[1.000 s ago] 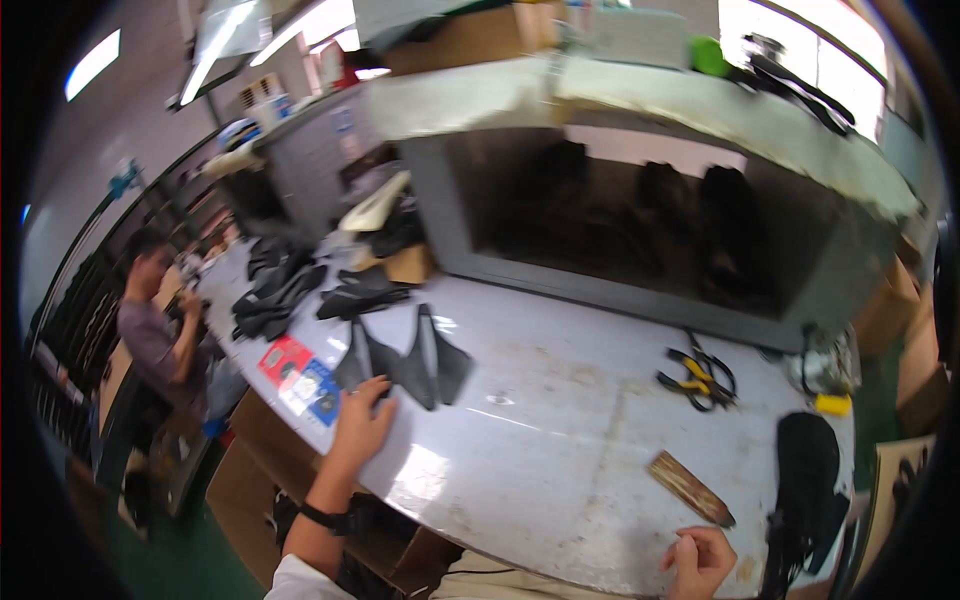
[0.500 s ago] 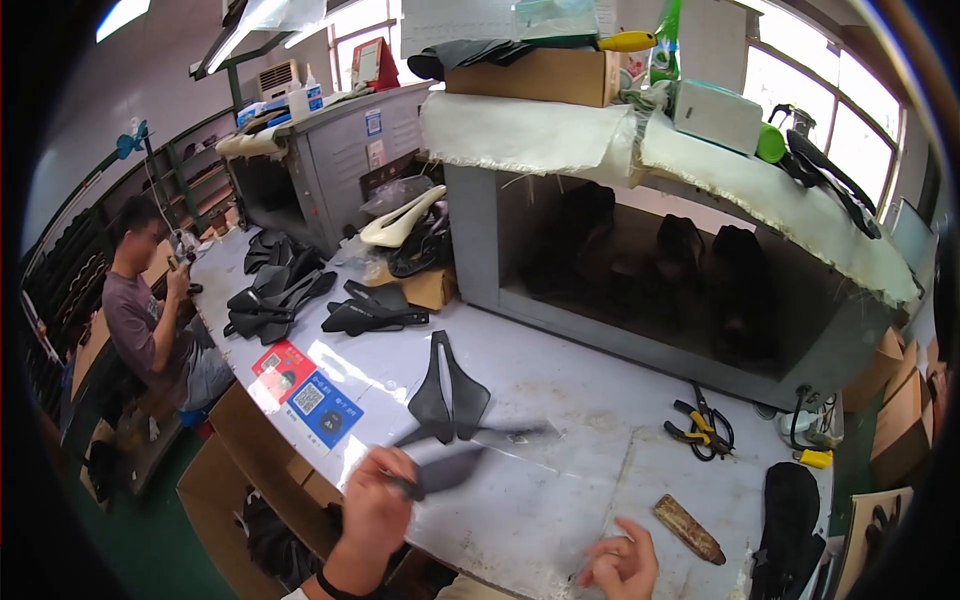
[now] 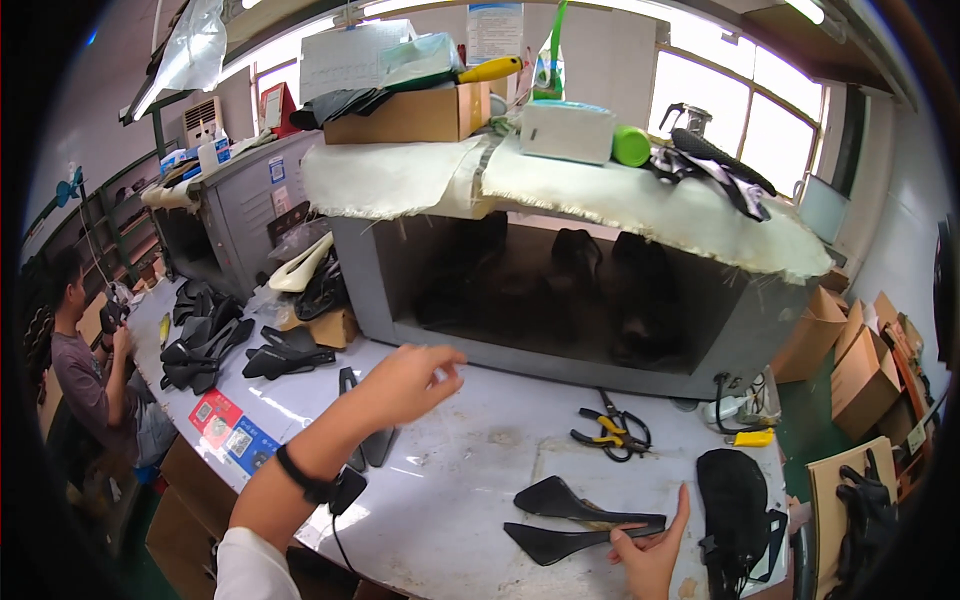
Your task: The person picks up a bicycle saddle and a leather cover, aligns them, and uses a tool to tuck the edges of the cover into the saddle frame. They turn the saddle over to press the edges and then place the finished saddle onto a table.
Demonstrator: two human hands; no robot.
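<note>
My right hand (image 3: 655, 555) grips a black bicycle saddle shell (image 3: 545, 545) by its narrow end, thumb and fingers around it. Its two split wings point left, low over the table. Nothing shows in my left hand (image 3: 415, 385), which is raised over the table before the grey oven (image 3: 365, 285), fingers partly bent and apart. A second black saddle shell (image 3: 380, 447) lies on the table, mostly hidden behind my left forearm, which wears a black band with a small box and cable.
Yellow-and-black pliers (image 3: 605, 432) lie near the oven; a black pouch (image 3: 730, 510) rests at the right edge. Several black saddle parts (image 3: 205, 345) are heaped at the left, beyond red and blue cards (image 3: 235, 430). Another person (image 3: 95, 370) sits far left; boxes (image 3: 865, 385) stand right.
The view has turned right. My left hand has let go of the dark piece it held and moved up toward the oven. My right hand, empty before, now holds a saddle shell.
</note>
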